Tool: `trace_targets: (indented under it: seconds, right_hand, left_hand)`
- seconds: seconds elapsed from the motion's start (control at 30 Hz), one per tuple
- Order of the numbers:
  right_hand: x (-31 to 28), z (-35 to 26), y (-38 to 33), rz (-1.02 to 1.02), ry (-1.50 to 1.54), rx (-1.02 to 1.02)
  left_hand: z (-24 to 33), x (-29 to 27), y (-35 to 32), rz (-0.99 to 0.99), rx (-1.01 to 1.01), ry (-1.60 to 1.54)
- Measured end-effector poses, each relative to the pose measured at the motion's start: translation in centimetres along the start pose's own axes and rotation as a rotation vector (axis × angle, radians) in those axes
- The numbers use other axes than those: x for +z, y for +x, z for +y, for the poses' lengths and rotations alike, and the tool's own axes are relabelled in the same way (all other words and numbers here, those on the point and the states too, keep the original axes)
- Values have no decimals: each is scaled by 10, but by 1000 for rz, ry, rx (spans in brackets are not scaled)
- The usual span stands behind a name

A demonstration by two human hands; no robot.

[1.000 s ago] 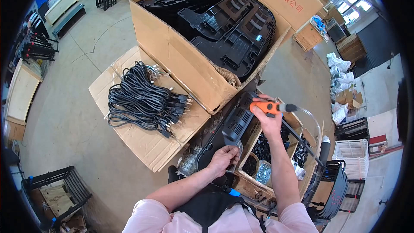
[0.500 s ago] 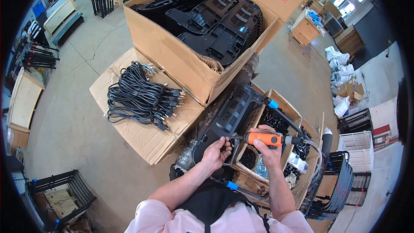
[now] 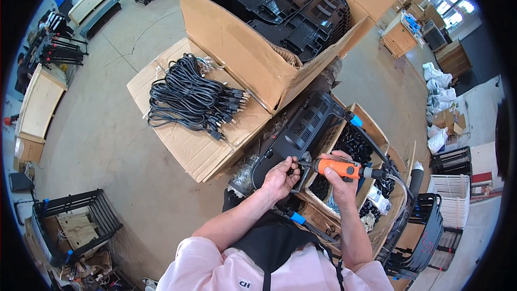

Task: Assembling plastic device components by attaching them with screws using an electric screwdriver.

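Both hands work the black plastic housing (image 3: 299, 129): left hand (image 3: 280, 177) fingers clamped steadying it, right hand (image 3: 338, 178) fingers clamped on the orange electric screwdriver (image 3: 339, 168).

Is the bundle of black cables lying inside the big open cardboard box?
No, the black cables lie on a flat sheet of cardboard beside the big box, which holds black plastic parts.

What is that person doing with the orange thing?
A person is working on a long black plastic panel lying across the boxes in front of them. Their right hand holds an orange power screwdriver sideways, its tip pointing at the panel's near edge. Their left hand grips that edge right beside the tip. Below are cardboard boxes of small black parts. More black panels fill a big cardboard box, and bundled black cables lie on flattened cardboard.
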State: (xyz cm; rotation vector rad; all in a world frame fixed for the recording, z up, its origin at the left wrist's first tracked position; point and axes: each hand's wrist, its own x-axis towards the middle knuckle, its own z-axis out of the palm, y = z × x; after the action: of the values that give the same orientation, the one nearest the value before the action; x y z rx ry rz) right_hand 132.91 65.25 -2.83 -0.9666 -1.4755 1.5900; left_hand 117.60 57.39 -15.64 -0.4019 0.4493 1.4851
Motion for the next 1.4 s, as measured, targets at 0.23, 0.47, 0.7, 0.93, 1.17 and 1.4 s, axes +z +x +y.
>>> trace_targets:
  seconds: [0.23,0.47,0.7,0.93,1.17,1.4]
  right_hand:
    - [13,-4,-5,9,10,19]
    - [36,0,-1,-3,30,23]
    - [63,18,19,-52,-75,-51]
    - [76,28,32,-95,-161,-47]
    - [89,23,37,-162,-222,-42]
    - [98,28,50,-222,-349,-109]
  left_hand:
    - [0,2,-9,12,25,1]
    - [0,-1,-20,6,34,-117]
    - [-6,-22,-33,30,27,184]
    - [11,-24,-43,28,60,295]
    - [19,-33,-50,28,50,299]
    - [24,-32,-48,33,-17,242]
